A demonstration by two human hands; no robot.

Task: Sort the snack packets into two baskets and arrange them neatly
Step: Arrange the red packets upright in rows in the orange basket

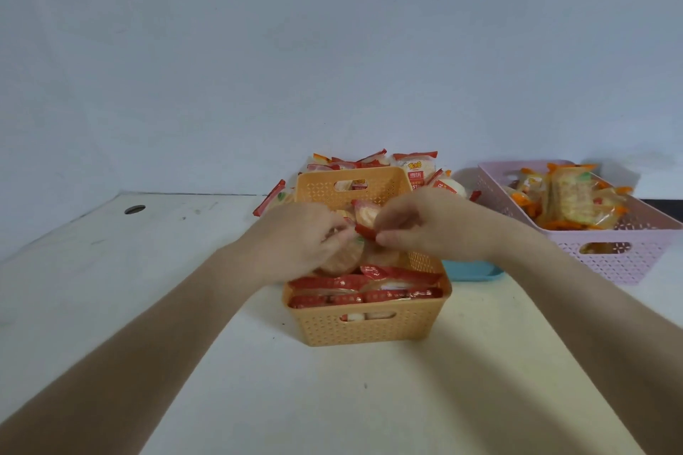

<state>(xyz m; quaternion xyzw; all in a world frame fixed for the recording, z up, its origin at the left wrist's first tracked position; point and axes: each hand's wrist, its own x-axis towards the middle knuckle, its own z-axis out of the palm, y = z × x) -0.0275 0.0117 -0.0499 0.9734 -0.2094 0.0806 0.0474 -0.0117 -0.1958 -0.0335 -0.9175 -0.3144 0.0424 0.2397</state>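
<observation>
1. Snack packets (364,286) with red ends fill the orange basket (369,329); they lie flat in rows at its near end, long axes running left to right, below and nearer than both hands.
2. Left hand (299,236) is closed, pinching a round pale cracker packet (342,255) at its top edge, above the basket's middle.
3. Right hand (425,225) is closed, thumb and forefinger gripping the red sealed end of a packet (366,220) that stands tilted between the two hands.
4. Writing: a packet in the loose pile (415,168) beyond the hands shows a red label with white Chinese characters, a yellow logo above it and "51" below; other print is too blurred to read.
5. Pile is partly hidden behind the orange basket's far wall; one packet shows through the handle slot.
6. Pink basket (628,255), right of the right hand and well apart, holds packets with orange ends (571,201), some on edge; labels unreadable.
7. Blue object (473,270) just below the right wrist, mostly hidden between the baskets; can't tell what it is.
8. White counter (332,399) carries everything.
</observation>
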